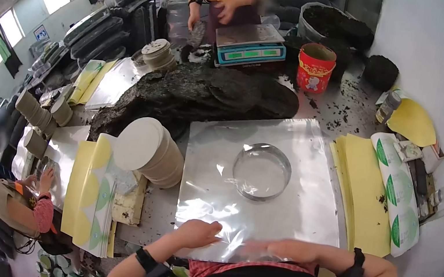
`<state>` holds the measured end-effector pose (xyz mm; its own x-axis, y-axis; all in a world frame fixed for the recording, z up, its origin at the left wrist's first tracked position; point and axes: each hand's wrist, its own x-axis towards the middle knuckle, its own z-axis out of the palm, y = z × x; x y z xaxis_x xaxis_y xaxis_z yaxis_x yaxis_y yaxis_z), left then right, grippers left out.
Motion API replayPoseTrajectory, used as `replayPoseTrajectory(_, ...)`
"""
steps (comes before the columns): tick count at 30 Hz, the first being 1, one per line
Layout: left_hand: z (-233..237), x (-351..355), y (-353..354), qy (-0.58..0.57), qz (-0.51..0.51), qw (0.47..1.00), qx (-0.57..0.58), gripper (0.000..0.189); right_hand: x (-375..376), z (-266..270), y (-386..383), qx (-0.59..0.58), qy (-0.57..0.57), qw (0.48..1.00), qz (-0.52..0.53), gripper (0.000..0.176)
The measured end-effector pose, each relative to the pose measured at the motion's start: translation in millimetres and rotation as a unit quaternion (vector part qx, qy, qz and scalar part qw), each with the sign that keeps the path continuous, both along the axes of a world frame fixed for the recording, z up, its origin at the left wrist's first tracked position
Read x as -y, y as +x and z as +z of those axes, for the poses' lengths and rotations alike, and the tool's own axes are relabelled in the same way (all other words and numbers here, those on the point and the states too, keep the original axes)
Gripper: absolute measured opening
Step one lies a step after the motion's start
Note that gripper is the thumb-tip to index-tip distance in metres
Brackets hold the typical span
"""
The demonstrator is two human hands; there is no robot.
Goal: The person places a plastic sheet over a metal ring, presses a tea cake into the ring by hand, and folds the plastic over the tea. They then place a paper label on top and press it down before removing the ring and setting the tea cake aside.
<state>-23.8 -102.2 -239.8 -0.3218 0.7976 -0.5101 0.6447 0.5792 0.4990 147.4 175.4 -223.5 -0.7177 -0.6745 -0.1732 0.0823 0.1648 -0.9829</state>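
Observation:
A round metal ring [261,172] lies on a shiny metal-covered sheet [304,211] in front of me. At the near edge of this sheet, my left hand [199,234] is closed, its fingers curled under; whether anything is in them is hidden. My right hand [265,249] is low over the same edge, smeared by motion, so its fingers do not show clearly. Both hands are apart from the ring. Bright wrinkled reflections lie on the surface between the hands.
Left of the sheet stands a stack of round pale discs [149,153]; beyond lies a long dark mass [212,93]. Yellow sheets [363,191] and green-printed white sheets [395,194] lie right. A red bucket [315,69] and scale [251,52] stand behind. Two co-workers are nearby.

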Motion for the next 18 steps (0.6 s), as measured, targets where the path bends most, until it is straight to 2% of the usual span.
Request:
replayPoseTrajectory(1,24.1,-6.4,-6.9,-0.021,0.006,0.998,0.051,0.050,3.5,15.1,-6.4,-0.028,0.012,0.995,-0.097,0.072)
replayPoseTrajectory(2,39.1,-0.9,-23.9,0.086,0.005,0.995,0.046,0.060,-0.9,3.1,-9.8,-0.147,0.191,0.970,-0.033,0.069)
replayPoseTrajectory(3,55.6,6.7,-41.5,0.200,0.013,0.977,-0.079,0.063,-10.6,-25.1,-13.4,-0.260,0.361,0.895,0.026,0.065)
replayPoseTrajectory(4,70.4,11.6,-64.6,0.311,-0.001,0.909,-0.279,0.066,-17.9,-54.2,-18.9,-0.357,0.513,0.776,0.078,0.062)
replayPoseTrajectory(5,93.7,19.6,-83.8,0.300,0.040,0.888,-0.347,0.069,-30.5,-74.1,-30.5,-0.283,0.334,0.898,0.037,0.059)
replayPoseTrajectory(7,143.7,32.7,-96.8,0.225,0.104,0.810,-0.531,0.070,-27.4,0.8,-86.0,-0.226,0.254,0.932,-0.127,0.062)
replayPoseTrajectory(9,126.8,39.9,-113.4,0.123,0.152,0.825,-0.530,0.068,-43.6,30.0,-156.0,-0.414,0.244,0.824,-0.300,0.064)
replayPoseTrajectory(10,115.0,44.1,-121.3,0.074,0.178,0.827,-0.529,0.068,-54.2,28.6,-190.5,-0.407,0.292,0.788,-0.358,0.070)
replayPoseTrajectory(11,106.8,45.5,-127.4,0.106,0.208,0.853,-0.466,0.064,-68.3,23.4,-224.8,-0.494,0.342,0.707,-0.372,0.082)
replayPoseTrajectory(12,104.3,46.8,-131.0,0.111,0.205,0.857,-0.459,0.063,-78.2,19.1,-253.0,-0.453,0.393,0.700,-0.387,0.087)
replayPoseTrajectory(14,103.1,48.4,-134.2,0.116,0.198,0.867,-0.442,0.062,-87.4,-7.0,-300.3,-0.447,0.397,0.676,-0.431,0.093)
replayPoseTrajectory(17,121.4,44.5,-132.3,0.131,0.234,0.893,-0.361,0.056,-76.4,-14.7,-348.8,-0.466,0.420,0.641,-0.442,0.084)
replayPoseTrajectory(18,120.4,45.7,-136.6,0.135,0.216,0.886,-0.387,0.055,-78.1,-24.8,-364.4,-0.472,0.426,0.646,-0.422,0.079)
